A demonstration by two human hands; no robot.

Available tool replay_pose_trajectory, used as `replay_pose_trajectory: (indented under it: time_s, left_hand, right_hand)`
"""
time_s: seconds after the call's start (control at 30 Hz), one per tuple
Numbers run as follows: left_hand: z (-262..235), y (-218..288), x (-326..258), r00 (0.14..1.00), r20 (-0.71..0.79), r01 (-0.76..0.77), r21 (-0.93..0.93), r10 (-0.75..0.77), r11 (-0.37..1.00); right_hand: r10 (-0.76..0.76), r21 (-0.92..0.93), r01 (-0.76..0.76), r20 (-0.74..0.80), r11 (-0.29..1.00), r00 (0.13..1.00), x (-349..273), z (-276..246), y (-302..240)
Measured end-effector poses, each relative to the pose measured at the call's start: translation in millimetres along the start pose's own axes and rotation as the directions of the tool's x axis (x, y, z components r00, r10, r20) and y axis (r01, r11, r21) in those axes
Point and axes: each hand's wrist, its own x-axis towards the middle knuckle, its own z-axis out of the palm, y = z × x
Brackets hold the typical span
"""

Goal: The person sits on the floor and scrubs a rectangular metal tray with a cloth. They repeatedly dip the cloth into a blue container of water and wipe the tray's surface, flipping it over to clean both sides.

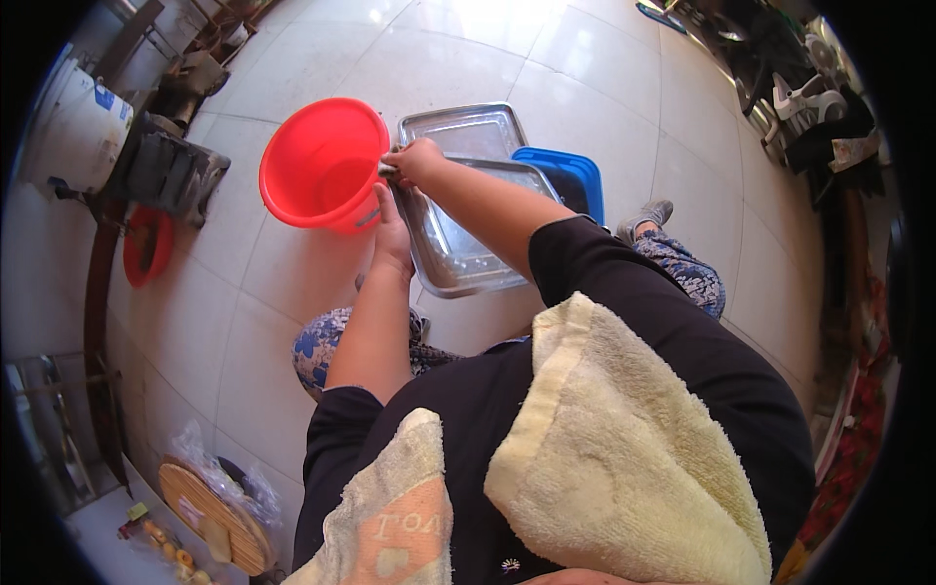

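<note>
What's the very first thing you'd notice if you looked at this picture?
The bright red bucket on the pale tiled floor jumps out first. Right beside it, the right hand and left hand grip the near end of a shiny metal tray, with a second metal tray and a blue tub behind. A yellow towel drapes over the person's shoulders, close to the camera.

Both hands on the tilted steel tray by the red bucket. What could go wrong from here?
1. The metal tray is tipped on its edge, gripped only at the upper corner by the right hand and along the side by the left hand; it might slip onto the tiled floor.
2. The red bucket stands close beside the tray; a swing could knock it over.
</note>
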Motion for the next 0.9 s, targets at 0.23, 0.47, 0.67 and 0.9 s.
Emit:
replay_pose_trajectory:
  time_s: [0.23,0.47,0.67,0.9]
  left_hand:
    - [-35,-5,19,0.943,0.329,0.15,-0.288,-0.049,0.946]
    - [-5,22,-2,0.963,0.031,0.27,-0.084,-0.268,0.959]
    - [-31,-4,23,0.894,-0.311,0.411,0.273,-0.324,0.87]
    - [-65,-36,49,0.837,-0.451,0.502,0.407,-0.31,0.763]
  right_hand:
    - [-0.058,-0.016,0.062,0.207,0.998,0.977,-53,-13,18]
    - [-0.121,-0.154,0.171,0.293,0.973,0.948,-103,-24,67]
    - [-0.125,-0.367,0.276,0.386,0.888,0.914,-132,-26,94]
    - [-0.256,-0.511,0.568,0.556,0.645,0.791,-169,-70,127]
